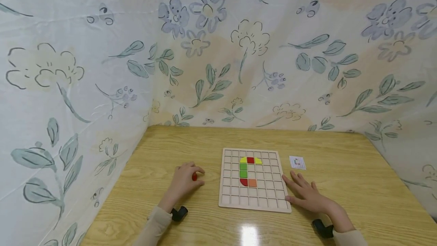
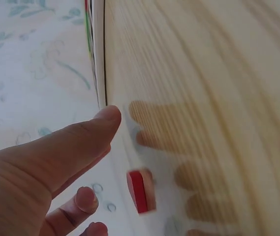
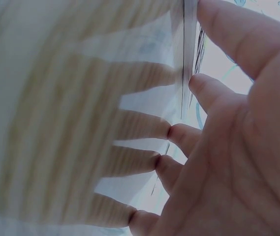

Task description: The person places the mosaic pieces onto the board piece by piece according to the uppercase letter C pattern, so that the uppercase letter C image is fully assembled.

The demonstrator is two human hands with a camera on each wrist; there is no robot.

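Note:
My left hand (image 1: pixel 186 179) is over the table, left of the board, thumb and fingers apart around a small red piece (image 1: pixel 194 177). In the left wrist view that red piece (image 2: pixel 138 191) lies on the table, apart from the fingertips. A wooden grid board (image 1: pixel 264 203) holds coloured pieces: yellow quarter-rounds (image 1: pixel 258 161) flanking a red square (image 1: pixel 250 160), two green squares (image 1: pixel 243 170), a red quarter-round (image 1: pixel 244 182) and an orange square (image 1: pixel 252 183). My right hand (image 1: pixel 308 196) has its fingers spread, resting on the table and touching the board's right edge.
A small printed card (image 1: pixel 297 162) with a coloured grid pattern lies right of the board. The wooden table (image 1: pixel 184 143) meets floral cloth (image 1: pixel 218 67) behind and at the sides. Black wrist devices (image 1: pixel 179 213) sit on both arms.

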